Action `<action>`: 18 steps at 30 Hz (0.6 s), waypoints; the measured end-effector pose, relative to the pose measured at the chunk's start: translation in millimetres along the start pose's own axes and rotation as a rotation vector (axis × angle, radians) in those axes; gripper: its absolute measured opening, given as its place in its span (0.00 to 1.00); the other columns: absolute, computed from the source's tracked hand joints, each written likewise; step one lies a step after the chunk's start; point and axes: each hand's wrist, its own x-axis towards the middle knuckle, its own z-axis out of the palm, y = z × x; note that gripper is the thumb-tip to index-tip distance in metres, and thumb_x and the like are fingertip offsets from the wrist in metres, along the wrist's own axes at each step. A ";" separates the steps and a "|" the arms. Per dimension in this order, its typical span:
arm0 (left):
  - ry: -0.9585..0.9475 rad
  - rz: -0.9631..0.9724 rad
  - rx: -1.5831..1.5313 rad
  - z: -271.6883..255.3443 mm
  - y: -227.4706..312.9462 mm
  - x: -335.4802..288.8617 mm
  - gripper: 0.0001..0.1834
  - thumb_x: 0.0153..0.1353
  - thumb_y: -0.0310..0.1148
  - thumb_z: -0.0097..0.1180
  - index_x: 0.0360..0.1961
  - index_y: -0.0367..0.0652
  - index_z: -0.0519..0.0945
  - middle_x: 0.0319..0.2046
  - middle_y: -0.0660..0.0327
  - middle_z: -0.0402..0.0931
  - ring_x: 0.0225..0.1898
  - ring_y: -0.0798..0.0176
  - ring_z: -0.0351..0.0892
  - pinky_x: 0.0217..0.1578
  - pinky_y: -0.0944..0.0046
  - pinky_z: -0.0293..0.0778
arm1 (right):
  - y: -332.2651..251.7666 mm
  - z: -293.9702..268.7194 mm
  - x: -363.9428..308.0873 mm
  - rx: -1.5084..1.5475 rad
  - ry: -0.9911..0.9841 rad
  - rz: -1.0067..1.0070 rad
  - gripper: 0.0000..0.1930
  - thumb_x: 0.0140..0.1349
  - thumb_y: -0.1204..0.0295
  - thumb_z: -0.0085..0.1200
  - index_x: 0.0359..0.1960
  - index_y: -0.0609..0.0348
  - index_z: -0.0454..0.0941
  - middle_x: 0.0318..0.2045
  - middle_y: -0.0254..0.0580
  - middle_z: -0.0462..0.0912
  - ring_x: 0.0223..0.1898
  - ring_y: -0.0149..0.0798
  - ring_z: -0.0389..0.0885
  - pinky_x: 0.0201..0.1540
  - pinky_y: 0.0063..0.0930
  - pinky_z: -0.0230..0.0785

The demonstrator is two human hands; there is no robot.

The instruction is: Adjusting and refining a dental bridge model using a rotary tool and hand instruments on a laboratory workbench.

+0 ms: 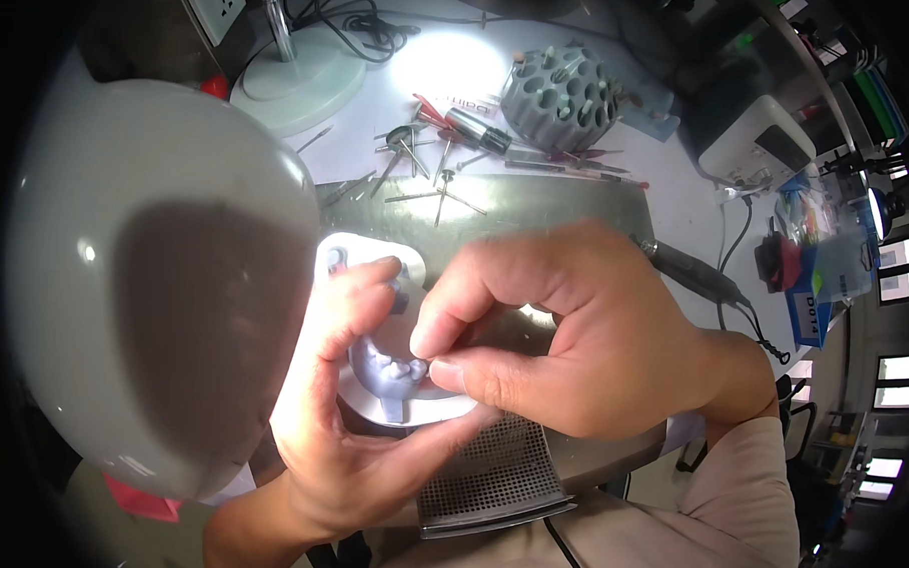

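Note:
A blue-grey dental model [385, 372] with a row of tooth shapes lies on a white rounded base [374, 409]. My left hand [329, 419] grips this dental model with its base, fingers along the far left side and thumb along the near edge. At the right end of the tooth row, my right hand [587, 339] is closed in a pinch, thumb and forefinger tips together against or close to the teeth. Whatever lies between those fingertips is hidden. The right fingers cover part of the model.
A large glossy white rounded lamp head [174, 284] fills the left side. Beyond the hands lie scattered rotary burs [405, 146] and a grey multi-hole holder [558, 100]. A corded handpiece [689, 271] rests at right, near a white control box [760, 143]. A perforated metal grille [486, 473] sits below my hands.

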 end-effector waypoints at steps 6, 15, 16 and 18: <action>-0.033 -0.090 -0.067 -4.5 0.0 -2.0 0.48 0.41 0.28 0.80 0.61 0.31 0.63 0.59 0.48 0.67 0.60 0.56 0.71 0.62 0.55 0.67 | -0.9 -4.2 3.9 -0.057 -0.058 0.011 0.07 0.54 0.84 0.56 0.35 0.63 0.81 0.31 0.40 0.85 0.33 0.30 0.82 0.37 0.23 0.73; -0.038 -0.235 -0.279 0.6 5.0 -0.2 0.49 0.39 0.28 0.81 0.61 0.33 0.62 0.55 0.52 0.70 0.56 0.61 0.73 0.59 0.59 0.68 | 10.0 -0.3 3.2 -0.023 -0.007 -0.069 0.07 0.53 0.81 0.54 0.34 0.62 0.79 0.27 0.43 0.83 0.26 0.36 0.82 0.31 0.27 0.73; -0.051 -0.242 -0.330 0.4 5.5 0.0 0.49 0.39 0.28 0.80 0.60 0.34 0.63 0.54 0.53 0.70 0.56 0.62 0.73 0.58 0.60 0.68 | 12.3 2.4 3.9 -0.016 0.038 -0.112 0.06 0.52 0.79 0.54 0.33 0.61 0.77 0.24 0.45 0.82 0.21 0.41 0.81 0.26 0.30 0.72; -0.064 -0.182 -0.336 1.6 0.0 2.0 0.48 0.39 0.28 0.80 0.60 0.34 0.63 0.54 0.54 0.70 0.55 0.62 0.73 0.57 0.60 0.68 | 11.9 3.7 3.5 -0.025 0.040 -0.118 0.06 0.52 0.80 0.54 0.33 0.61 0.77 0.24 0.45 0.82 0.22 0.42 0.82 0.26 0.30 0.72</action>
